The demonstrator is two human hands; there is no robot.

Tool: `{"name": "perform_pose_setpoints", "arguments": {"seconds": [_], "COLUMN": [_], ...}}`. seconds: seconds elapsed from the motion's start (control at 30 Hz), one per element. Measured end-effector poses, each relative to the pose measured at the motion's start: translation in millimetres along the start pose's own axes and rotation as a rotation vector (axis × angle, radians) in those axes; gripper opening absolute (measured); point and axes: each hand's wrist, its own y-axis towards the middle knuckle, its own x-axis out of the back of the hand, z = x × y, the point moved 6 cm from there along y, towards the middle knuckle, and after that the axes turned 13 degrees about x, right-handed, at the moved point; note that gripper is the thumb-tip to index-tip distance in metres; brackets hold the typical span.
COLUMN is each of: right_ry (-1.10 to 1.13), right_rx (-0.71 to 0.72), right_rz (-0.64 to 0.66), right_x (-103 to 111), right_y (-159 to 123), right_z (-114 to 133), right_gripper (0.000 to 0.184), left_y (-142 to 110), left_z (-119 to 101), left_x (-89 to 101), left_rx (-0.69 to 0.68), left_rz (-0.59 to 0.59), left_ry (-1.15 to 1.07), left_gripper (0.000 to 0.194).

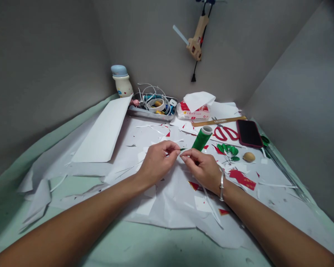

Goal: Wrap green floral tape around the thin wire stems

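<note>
My left hand is closed in a pinch, and a thin green tip sticks out from between its thumb and forefinger. Close beside it, my right hand is also pinched, with fingertips nearly meeting the left ones; what it holds is too small to make out. Just behind the right hand stands a spool of green thread, tilted to the right. Several green leaf-shaped pieces on thin pale stems lie to its right, near a small tan rounded object.
Red-handled scissors, a flat wooden strip and a phone lie right. A tissue pack, a metal tray of supplies and a bottle line the back. A glue gun hangs above. Paper scraps litter the table.
</note>
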Motion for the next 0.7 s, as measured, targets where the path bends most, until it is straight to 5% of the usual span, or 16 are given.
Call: {"name": "perform_pose_setpoints", "arguments": {"seconds": [0.33,0.5,0.7], "right_ry": [-0.299,-0.257,-0.017], "right_rx": [0.426,0.355,0.093], "right_rz": [0.103,0.033,-0.052], "right_x": [-2,8,12], "right_y": [1,6,8], "right_z": [23,18,-10], "right_gripper": [0.016,0.015,0.015], "left_y": [-1,-7,-9], "left_z": [-1,-3,-8], "left_x": [-4.1,-13.6,-14.6], "left_rx": [-0.236,-0.364,-0.383], "left_rz": [-0.059,0.026,0.069], "left_ry": [0.376,0.477,0.375], "left_gripper": [0.014,0.019,0.016]}}
